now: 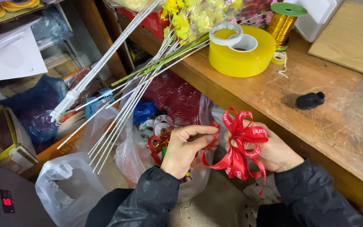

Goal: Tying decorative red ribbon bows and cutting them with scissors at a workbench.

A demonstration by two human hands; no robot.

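Ribbon loops of a red bow [239, 145] fan out between both hands, held in the air just off the wooden bench [337, 109] edge. Left hand [185, 149] pinches one loop between thumb and curled fingers [202, 130]; right hand [276, 151] is closed on the bow's middle from behind, tails hanging below. Beneath the hands, a clear plastic bag [131, 155] holds red netting and ribbon scraps. A white plastic bag [66, 189] gapes on the floor, contents unclear.

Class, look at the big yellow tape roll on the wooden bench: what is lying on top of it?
A smaller white tape ring rests on the yellow tape roll, overlapping its core hole. Cellophane-wrapped yellow flowers cover the roll's far-left edge.
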